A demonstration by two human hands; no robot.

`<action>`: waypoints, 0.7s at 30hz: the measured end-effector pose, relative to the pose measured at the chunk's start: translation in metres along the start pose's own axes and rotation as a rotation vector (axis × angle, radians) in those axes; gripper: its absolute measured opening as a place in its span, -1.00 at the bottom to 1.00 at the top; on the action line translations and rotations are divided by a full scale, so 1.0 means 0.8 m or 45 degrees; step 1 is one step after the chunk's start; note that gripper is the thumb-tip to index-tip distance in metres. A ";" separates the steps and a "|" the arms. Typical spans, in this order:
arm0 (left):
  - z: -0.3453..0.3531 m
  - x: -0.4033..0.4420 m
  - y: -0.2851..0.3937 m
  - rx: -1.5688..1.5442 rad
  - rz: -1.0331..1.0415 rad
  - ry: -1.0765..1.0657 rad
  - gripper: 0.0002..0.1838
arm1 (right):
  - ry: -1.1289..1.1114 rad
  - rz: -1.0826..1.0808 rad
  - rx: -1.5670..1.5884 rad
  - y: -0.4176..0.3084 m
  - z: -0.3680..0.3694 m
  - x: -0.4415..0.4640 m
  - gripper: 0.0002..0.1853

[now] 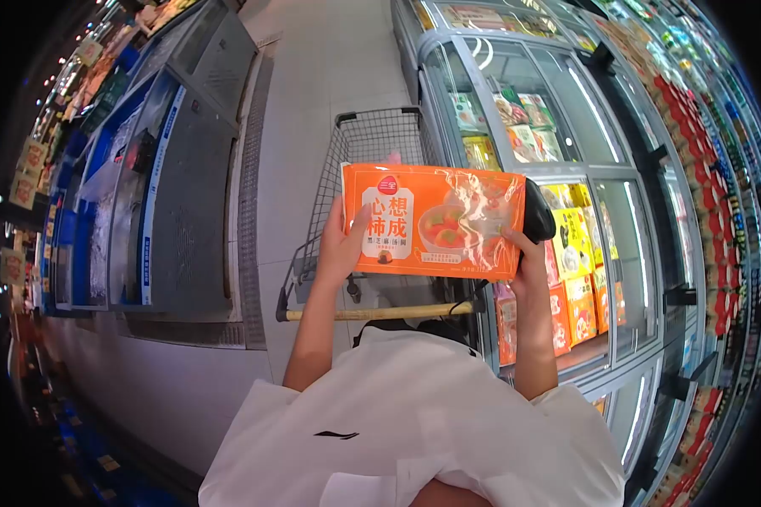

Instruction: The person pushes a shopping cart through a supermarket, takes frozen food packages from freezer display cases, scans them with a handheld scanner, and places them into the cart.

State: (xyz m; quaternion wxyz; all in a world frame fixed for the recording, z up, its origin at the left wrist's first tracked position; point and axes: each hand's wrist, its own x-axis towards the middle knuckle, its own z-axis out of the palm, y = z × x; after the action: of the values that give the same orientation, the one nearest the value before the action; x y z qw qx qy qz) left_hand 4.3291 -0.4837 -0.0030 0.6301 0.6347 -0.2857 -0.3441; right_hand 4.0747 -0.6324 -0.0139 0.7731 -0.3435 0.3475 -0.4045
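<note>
The orange pack [435, 221] is held up by 2 hands in front of the cart [379, 139], above its handle [380, 313] in the view. Its left edge is gripped by the left hand [338, 243], and its lower right corner by the right hand [528, 258]; both grips are closed on it, thumbs on the front. The printed face is turned to the wearer, lettering upright, and the long axis is run left to right, dipped slightly at the right. The right end is overlapped with the freezer [500, 169] in view; open floor [300, 110] is seen left of the cart.
</note>
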 end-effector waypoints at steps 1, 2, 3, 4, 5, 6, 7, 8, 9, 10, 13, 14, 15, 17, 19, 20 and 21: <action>-0.020 0.000 0.002 -0.024 -0.009 0.041 -0.65 | -0.009 0.040 -0.017 0.008 0.018 0.006 -0.42; -0.030 0.000 0.006 -0.050 -0.019 0.075 -0.65 | -0.012 0.078 -0.034 0.007 0.029 0.010 -0.43; -0.045 -0.002 0.010 -0.061 0.003 0.089 -0.65 | -0.036 0.066 -0.044 0.009 0.046 0.012 -0.43; -0.059 -0.007 0.014 -0.070 -0.004 0.128 -0.63 | -0.048 0.070 -0.028 0.012 0.062 0.011 -0.43; -0.069 -0.006 0.018 -0.083 0.000 0.165 -0.62 | -0.065 0.064 -0.012 0.012 0.076 0.011 -0.43; -0.081 0.001 0.017 -0.093 0.020 0.172 -0.62 | -0.084 0.068 -0.027 0.008 0.095 0.005 -0.43; -0.094 0.005 0.010 -0.025 0.102 0.167 -0.61 | -0.087 0.068 -0.033 0.011 0.104 0.006 -0.43; -0.104 0.001 0.001 0.046 0.163 0.162 -0.60 | -0.093 0.073 -0.084 0.018 0.111 0.006 -0.45; -0.109 -0.001 0.003 0.041 0.145 0.167 -0.60 | -0.103 0.078 -0.135 0.020 0.118 0.006 -0.46; -0.113 0.002 0.006 0.184 0.173 0.225 -0.58 | -0.111 0.048 -0.112 0.024 0.127 0.004 -0.48; -0.123 0.014 -0.001 0.431 0.115 0.282 -0.51 | -0.068 -0.125 -0.175 0.022 0.161 -0.009 -0.53; -0.125 0.018 -0.008 0.544 0.037 0.278 -0.46 | -0.069 -0.125 -0.185 0.024 0.173 -0.010 -0.53; -0.125 0.021 -0.020 0.535 0.033 0.279 -0.46 | -0.019 -0.224 -0.249 0.025 0.183 -0.012 -0.54; -0.113 0.032 -0.044 0.829 0.330 0.325 -0.29 | 0.033 -0.325 -0.318 0.032 0.202 -0.011 -0.55; -0.087 0.037 -0.039 0.763 0.368 0.228 -0.20 | 0.296 -0.573 -1.140 0.045 0.226 -0.014 -0.52; -0.070 0.036 -0.024 0.037 0.079 0.068 -0.21 | 0.226 -0.754 -1.150 0.052 0.247 -0.022 -0.50; -0.055 0.036 -0.012 -0.686 -0.216 -0.098 -0.22 | 0.152 -0.932 -1.155 0.061 0.273 -0.034 -0.47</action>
State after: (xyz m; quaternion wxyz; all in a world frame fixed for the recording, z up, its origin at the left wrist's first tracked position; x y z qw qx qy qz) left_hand 4.3806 -0.4795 -0.0157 0.7337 0.4526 -0.1537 -0.4829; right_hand 4.2603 -0.5327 0.0675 0.3376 -0.7145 0.3876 -0.4747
